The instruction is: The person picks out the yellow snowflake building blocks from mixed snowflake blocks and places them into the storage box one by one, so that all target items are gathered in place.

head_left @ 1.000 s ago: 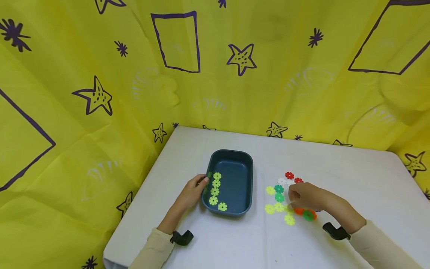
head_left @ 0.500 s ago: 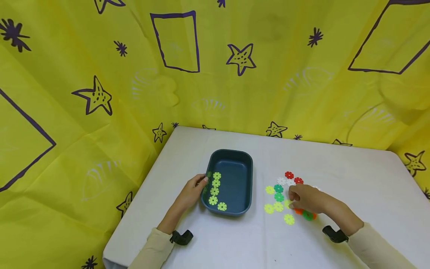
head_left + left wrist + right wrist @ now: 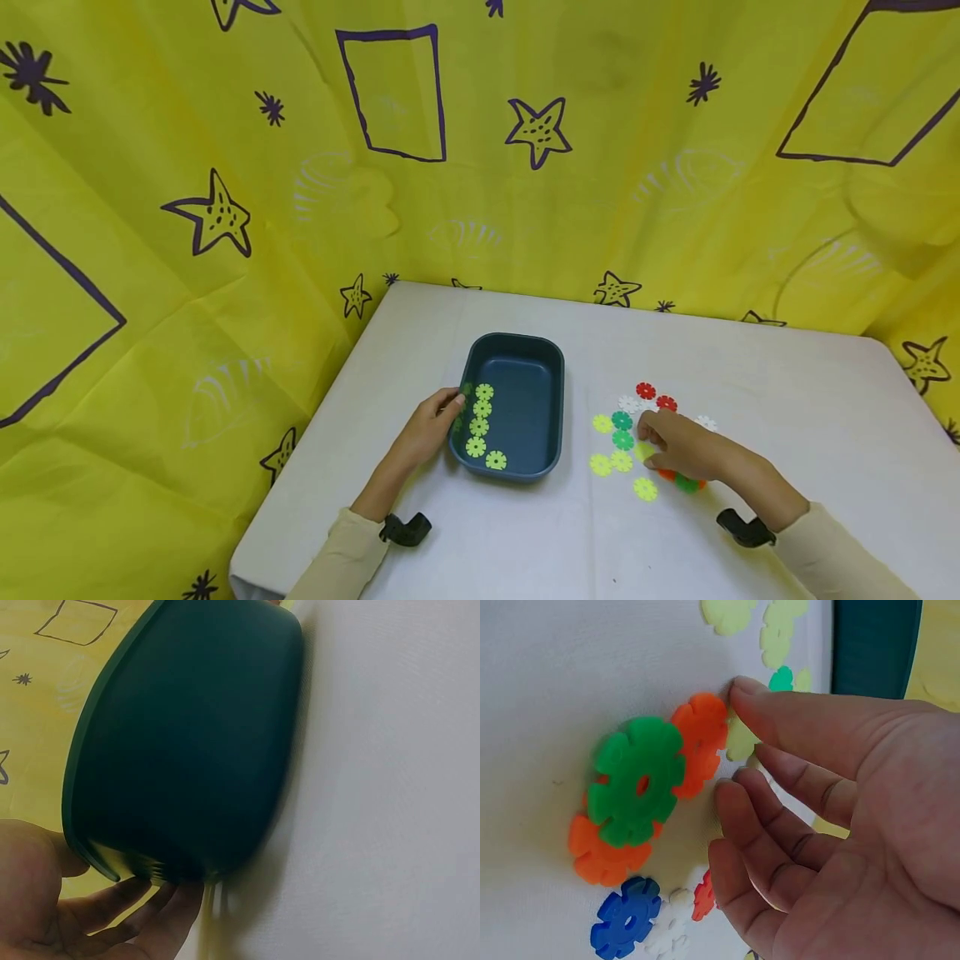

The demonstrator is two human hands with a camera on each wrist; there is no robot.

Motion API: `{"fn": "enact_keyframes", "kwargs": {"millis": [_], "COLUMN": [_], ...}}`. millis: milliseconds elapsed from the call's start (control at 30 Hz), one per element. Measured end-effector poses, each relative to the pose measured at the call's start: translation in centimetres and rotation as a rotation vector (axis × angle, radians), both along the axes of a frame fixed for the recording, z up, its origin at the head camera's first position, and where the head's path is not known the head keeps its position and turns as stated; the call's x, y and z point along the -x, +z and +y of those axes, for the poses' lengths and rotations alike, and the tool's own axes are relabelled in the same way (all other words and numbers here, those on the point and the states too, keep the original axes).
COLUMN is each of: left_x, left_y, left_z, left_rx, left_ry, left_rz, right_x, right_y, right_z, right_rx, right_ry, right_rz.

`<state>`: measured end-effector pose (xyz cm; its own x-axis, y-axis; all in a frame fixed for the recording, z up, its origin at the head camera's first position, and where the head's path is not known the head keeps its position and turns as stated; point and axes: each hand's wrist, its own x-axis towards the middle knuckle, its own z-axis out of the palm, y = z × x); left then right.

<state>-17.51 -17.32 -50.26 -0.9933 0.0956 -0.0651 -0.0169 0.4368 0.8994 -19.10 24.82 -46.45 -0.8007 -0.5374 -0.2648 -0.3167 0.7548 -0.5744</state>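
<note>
My left hand grips the left rim of a dark teal tub, thumb at the rim and fingers against the outer wall. Inside that tub, yellow-green notched plastic discs line its left side. My right hand is low over a loose group of such discs on the table. In the right wrist view its thumb and fingers are spread, with a yellow disc showing between thumb and index fingertip. Beside them lie an orange disc and a green disc overlapping another orange one.
Red discs, white discs and green discs lie beyond my right hand. Several yellow discs lie left of it. A blue disc shows in the right wrist view. A yellow printed curtain hangs behind the white table.
My right hand has shifted slightly left, its thumb and index finger spreading wider around the yellow disc. My left hand and the tub have stayed put.
</note>
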Motion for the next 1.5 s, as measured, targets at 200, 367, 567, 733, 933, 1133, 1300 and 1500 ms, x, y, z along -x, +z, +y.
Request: {"fn": "enact_keyframes", "kwargs": {"millis": [200,367,567,733,933,1133,1300,1500], "left_x": [0.2,0.2,0.2,0.2,0.3,0.3,0.2,0.1], "left_y": [-0.1,0.0,0.1,0.0,-0.3,-0.3,-0.2,-0.1], "left_z": [0.0,-0.1,-0.1,-0.1,-0.2,-0.2,-0.3,-0.2], "left_rx": [0.004,0.003,0.004,0.005,0.009,0.015,0.01,-0.004], "left_ry": [0.007,0.005,0.001,-0.005,-0.006,-0.009,-0.019,-0.015], "left_rz": [-0.011,-0.005,-0.008,-0.004,0.008,0.006,-0.004,-0.012], "right_x": [0.0,0.3,0.5,0.9,1.4,1.6,2.0,2.5], "right_y": [0.0,0.1,0.0,-0.1,-0.2,0.0,0.4,0.8], "right_z": [-0.2,-0.3,-0.2,0.1,0.7,0.8,1.0,1.2], "right_rx": [0.011,0.0,0.019,0.003,-0.022,-0.025,-0.028,-0.031], "right_ry": [0.002,-0.026,-0.02,-0.015,0.0,-0.001,0.017,0.072], "right_rz": [-0.002,-0.03,-0.047,-0.059,-0.086,-0.12,-0.128,-0.125]}}
